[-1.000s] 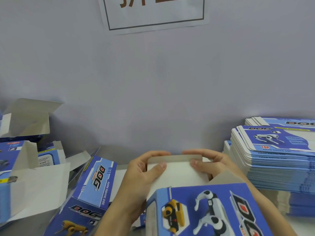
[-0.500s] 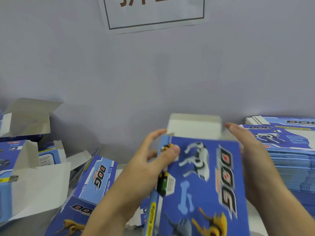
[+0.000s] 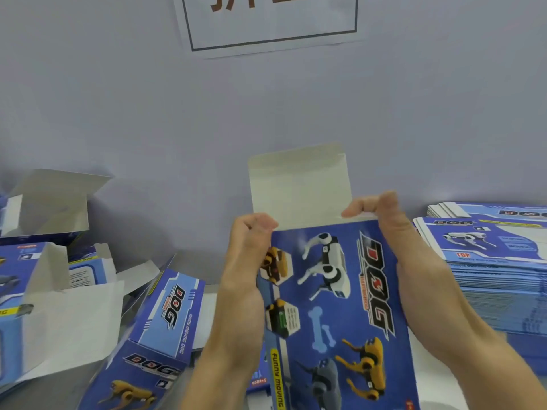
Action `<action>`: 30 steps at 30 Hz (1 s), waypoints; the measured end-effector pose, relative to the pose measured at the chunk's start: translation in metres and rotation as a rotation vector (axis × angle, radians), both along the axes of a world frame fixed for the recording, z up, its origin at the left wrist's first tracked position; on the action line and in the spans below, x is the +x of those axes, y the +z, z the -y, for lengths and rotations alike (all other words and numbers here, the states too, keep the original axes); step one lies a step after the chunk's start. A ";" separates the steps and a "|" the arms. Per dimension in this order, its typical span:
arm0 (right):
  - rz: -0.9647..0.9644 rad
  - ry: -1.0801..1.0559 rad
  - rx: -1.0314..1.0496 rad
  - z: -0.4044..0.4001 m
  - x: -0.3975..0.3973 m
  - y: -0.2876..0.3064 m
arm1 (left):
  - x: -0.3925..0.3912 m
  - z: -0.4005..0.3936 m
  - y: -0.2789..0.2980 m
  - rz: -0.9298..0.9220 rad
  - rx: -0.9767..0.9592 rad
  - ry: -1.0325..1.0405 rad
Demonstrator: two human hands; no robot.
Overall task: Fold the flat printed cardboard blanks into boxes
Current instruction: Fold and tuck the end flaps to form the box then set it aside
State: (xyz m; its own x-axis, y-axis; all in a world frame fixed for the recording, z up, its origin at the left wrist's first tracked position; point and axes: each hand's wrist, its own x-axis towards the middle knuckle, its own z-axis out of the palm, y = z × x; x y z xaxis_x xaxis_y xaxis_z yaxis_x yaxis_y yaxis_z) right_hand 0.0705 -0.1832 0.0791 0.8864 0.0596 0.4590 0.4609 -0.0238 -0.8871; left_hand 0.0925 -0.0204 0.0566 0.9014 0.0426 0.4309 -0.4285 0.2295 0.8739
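The box (image 3: 334, 306) is held up in front of the wall (image 3: 118, 99), printed blue face toward the camera, its plain flap (image 3: 299, 184) standing upright at the top. The left hand (image 3: 248, 261) grips its left edge with curled fingers; the right hand (image 3: 393, 241) grips the right edge — thumb bent over the top corner. Flat blanks (image 3: 497, 261) are stacked to the right, folded boxes (image 3: 154, 329) lie to the left.
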 end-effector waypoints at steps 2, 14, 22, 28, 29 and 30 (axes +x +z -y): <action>-0.073 -0.113 -0.023 -0.006 0.000 -0.001 | -0.012 0.009 -0.004 -0.039 -0.026 0.033; -0.113 -0.026 0.121 -0.009 -0.003 -0.022 | -0.013 0.004 -0.013 -0.038 -0.087 0.058; -0.101 0.181 0.368 -0.012 -0.009 -0.022 | -0.019 -0.002 -0.017 0.042 -0.234 -0.081; 0.047 0.049 0.105 -0.004 -0.003 -0.027 | -0.015 0.001 -0.017 0.046 -0.042 0.036; 0.030 0.019 0.149 -0.009 -0.001 -0.023 | -0.016 0.001 -0.016 0.043 -0.048 0.032; 0.067 0.016 0.174 -0.010 -0.008 -0.029 | -0.017 0.001 -0.015 0.035 -0.057 0.019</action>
